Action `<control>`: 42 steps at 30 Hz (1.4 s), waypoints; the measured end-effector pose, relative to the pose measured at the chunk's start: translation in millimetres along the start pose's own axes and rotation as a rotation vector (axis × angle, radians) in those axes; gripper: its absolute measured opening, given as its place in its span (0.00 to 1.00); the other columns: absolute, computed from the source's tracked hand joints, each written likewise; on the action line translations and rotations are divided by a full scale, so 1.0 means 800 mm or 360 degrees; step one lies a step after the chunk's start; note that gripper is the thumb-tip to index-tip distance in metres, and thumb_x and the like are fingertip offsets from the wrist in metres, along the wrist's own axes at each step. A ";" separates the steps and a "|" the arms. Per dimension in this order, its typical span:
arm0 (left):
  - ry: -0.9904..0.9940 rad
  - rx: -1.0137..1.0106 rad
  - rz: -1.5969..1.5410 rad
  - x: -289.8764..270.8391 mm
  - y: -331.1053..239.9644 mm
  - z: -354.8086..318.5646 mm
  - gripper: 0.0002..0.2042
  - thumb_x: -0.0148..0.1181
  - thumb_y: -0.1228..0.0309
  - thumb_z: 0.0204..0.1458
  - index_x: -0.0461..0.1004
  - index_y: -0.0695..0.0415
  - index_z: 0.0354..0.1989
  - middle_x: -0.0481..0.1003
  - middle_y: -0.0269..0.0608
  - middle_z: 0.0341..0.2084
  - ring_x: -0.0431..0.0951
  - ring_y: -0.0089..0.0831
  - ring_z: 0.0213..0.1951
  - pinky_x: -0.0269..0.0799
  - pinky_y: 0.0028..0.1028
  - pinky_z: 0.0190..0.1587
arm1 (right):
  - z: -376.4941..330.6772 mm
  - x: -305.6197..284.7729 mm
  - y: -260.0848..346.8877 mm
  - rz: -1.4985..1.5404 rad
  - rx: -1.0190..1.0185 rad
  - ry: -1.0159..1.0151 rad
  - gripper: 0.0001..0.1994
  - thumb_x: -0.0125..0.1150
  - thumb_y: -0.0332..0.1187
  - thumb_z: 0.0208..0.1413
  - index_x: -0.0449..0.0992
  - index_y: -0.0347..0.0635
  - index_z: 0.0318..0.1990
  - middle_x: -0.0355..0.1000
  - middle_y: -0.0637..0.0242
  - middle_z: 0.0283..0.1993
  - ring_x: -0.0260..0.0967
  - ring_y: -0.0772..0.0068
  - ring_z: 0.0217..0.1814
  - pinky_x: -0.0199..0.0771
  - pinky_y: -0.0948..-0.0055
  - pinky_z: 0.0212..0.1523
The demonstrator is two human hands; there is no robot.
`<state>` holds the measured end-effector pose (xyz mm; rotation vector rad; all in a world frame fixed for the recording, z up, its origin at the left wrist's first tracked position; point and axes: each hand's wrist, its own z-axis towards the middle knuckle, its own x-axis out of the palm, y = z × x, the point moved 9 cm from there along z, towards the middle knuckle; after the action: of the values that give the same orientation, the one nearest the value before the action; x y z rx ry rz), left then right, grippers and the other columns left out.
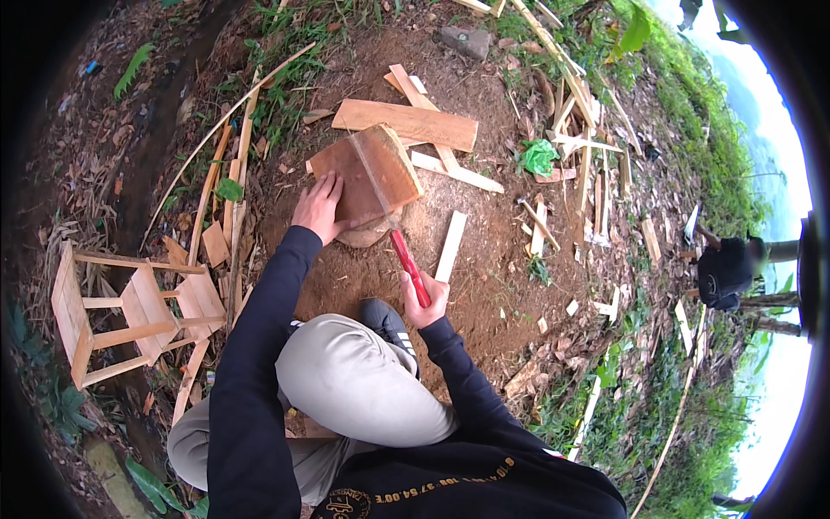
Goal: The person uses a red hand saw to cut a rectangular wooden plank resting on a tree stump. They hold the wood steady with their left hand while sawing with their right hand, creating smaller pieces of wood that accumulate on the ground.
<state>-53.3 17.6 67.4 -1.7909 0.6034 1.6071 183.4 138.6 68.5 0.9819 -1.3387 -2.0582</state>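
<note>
A thick reddish-brown board (346,177) lies on a round wooden stump (363,235) in front of me. My left hand (320,208) rests on the board's near left part, its fingers stretched flat on the top. Wrapped round the red handle (408,268) of a hand saw is my right hand (425,298), just nearer to me than the stump. The saw's thin grey blade (370,173) runs away from me across the board's top face. Whether its teeth have cut into the wood I cannot tell.
Flat planks (406,124) lie crossed behind the stump. A pale strip (450,246) and a hammer (526,209) are to its right, near a green plastic bag (539,157). A slatted wooden frame (143,311) stands at left. Someone in dark clothes (726,272) is far right.
</note>
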 end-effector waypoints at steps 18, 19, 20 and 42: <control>0.0136 -0.0194 0.0129 -0.015 -0.002 0.010 0.52 0.78 0.50 0.35 0.57 0.58 0.68 0.61 0.48 0.66 0.65 0.46 0.65 0.61 0.49 0.63 | 0.006 -0.005 0.013 0.0114 0.0108 -0.0023 0.14 0.60 0.33 0.62 0.74 0.36 0.24 0.60 0.69 0.12 0.57 0.81 0.14 0.56 0.71 0.18; 0.0137 -0.0178 0.0129 -0.018 -0.008 0.023 0.57 0.80 0.48 0.31 0.54 0.59 0.69 0.58 0.51 0.67 0.60 0.47 0.68 0.57 0.51 0.66 | 0.008 -0.010 0.004 0.0117 0.0147 -0.0038 0.14 0.60 0.32 0.62 0.75 0.35 0.25 0.58 0.71 0.13 0.54 0.83 0.15 0.53 0.72 0.18; 0.0055 -0.0144 0.0263 -0.024 -0.008 0.030 0.60 0.81 0.47 0.27 0.53 0.60 0.70 0.56 0.52 0.69 0.57 0.48 0.69 0.56 0.52 0.67 | 0.008 -0.010 -0.001 0.0134 0.0152 -0.0040 0.13 0.60 0.33 0.62 0.77 0.35 0.26 0.58 0.72 0.13 0.57 0.86 0.15 0.56 0.75 0.17; 0.0072 -0.0160 0.0218 -0.008 0.033 0.041 0.68 0.80 0.42 0.18 0.51 0.63 0.71 0.52 0.50 0.72 0.52 0.43 0.73 0.53 0.59 0.68 | -0.003 -0.002 0.012 -0.0100 0.0141 -0.0014 0.11 0.59 0.31 0.62 0.82 0.31 0.41 0.72 0.69 0.17 0.66 0.85 0.17 0.63 0.79 0.20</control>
<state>-96.1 22.8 68.3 -1.8992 0.6900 1.7193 186.3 134.2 77.2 1.0664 -1.4312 -2.0665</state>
